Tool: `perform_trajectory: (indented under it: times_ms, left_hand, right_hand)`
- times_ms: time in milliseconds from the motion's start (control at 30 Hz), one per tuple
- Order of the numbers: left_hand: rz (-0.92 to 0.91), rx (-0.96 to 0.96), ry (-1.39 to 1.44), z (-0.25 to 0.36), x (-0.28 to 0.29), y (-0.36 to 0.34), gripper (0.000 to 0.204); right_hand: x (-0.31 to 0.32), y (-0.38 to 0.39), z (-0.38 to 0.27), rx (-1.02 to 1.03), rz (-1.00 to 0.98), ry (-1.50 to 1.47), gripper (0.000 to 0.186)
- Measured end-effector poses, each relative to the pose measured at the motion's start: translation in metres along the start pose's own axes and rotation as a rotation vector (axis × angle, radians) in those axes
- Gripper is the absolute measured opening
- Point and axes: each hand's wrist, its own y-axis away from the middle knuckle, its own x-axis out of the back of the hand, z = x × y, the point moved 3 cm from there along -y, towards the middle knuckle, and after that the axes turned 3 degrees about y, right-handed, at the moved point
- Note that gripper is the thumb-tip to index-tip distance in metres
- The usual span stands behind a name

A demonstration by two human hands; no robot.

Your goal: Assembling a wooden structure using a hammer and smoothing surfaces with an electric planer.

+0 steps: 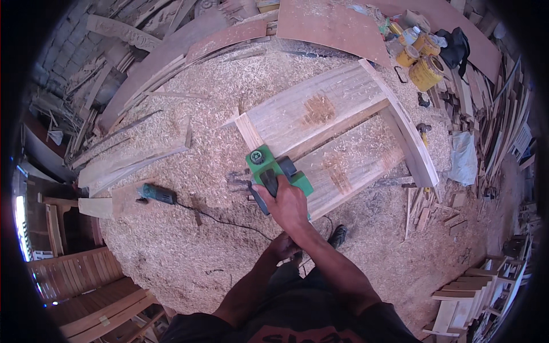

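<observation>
My right hand (287,203) is closed on the dark handle of a green electric planer (302,182), which rests on the near left end of a pale wooden panel assembly (357,166). The assembly has two wide panels with brown patches and an upright end board (417,146) at the right. My left hand (282,247) is lower down, beneath my right forearm; its fingers look curled, but what they hold is hidden. A teal handheld power tool (163,194) with a black cord (226,227) lies on the shavings to the left.
Thick shavings cover the floor (189,257) around my shoes (337,237). Yellow containers (426,74) and a dark bag (456,48) stand upper right. Plywood sheets (326,31) and offcuts line the back, a long board (131,163) lies left, and stacked wooden pieces fill both lower corners.
</observation>
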Motion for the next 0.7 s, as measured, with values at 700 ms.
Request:
perform_trajectory:
  times_ms: [700]
  left_hand:
    - [-0.033,0.017,0.111,-0.02,-0.003,0.011,0.047]
  right_hand:
    - [-0.038,-0.13,-0.072,0.028,0.023,-0.066,0.063]
